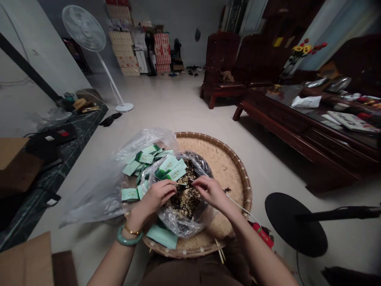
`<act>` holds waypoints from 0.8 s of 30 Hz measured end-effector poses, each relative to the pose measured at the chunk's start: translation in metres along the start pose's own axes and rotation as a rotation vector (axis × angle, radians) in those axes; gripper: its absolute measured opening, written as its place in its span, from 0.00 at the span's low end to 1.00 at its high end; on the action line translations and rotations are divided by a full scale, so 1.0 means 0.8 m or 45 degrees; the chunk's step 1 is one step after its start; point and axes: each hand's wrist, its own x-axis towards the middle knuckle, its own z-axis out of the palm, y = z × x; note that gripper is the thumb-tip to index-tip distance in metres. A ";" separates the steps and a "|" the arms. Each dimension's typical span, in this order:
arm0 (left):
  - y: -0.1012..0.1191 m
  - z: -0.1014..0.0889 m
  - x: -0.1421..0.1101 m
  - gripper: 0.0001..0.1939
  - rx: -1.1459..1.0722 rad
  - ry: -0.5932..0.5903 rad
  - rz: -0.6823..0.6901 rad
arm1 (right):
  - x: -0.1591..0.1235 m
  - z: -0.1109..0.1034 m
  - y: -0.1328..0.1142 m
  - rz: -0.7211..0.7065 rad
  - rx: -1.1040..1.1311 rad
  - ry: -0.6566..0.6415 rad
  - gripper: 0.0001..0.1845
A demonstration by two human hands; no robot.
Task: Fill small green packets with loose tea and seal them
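My left hand (160, 192), with a jade-coloured bangle and a gold bracelet at its wrist, pinches a small green packet (181, 184) seen nearly edge-on. Close by on the right, my right hand (210, 190) has thumb and fingers together at a dark bit too small to name. Both are over a clear plastic bag (178, 228) holding a dark and pale loose dry mix (187, 200). Several green packets (175, 169) lie on its far left side. More packets (131, 194) fill a larger clear bag (101, 194) to the left. One packet (163, 236) lies at the near rim.
Everything rests on or against a round woven bamboo tray (245, 178) above my lap. A black round stand base (297, 222) is to the right. Cardboard boxes (26, 258), a white fan (84, 29) and a dark wooden table (285, 127) stand around.
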 end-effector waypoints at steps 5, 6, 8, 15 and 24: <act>-0.004 -0.003 0.010 0.08 0.005 -0.001 -0.031 | -0.009 0.034 0.026 0.154 -0.158 -0.344 0.20; -0.005 -0.003 0.011 0.08 0.003 0.001 -0.038 | -0.009 0.043 0.027 0.139 -0.190 -0.370 0.25; -0.004 -0.001 0.012 0.08 -0.003 0.007 -0.051 | -0.005 0.057 0.028 0.128 -0.262 -0.405 0.30; -0.001 -0.001 0.012 0.09 -0.004 0.022 -0.083 | 0.008 0.066 0.025 0.158 -0.427 -0.560 0.23; -0.008 0.003 0.008 0.08 -0.015 0.079 -0.027 | 0.000 0.064 0.040 0.257 -0.100 -0.339 0.14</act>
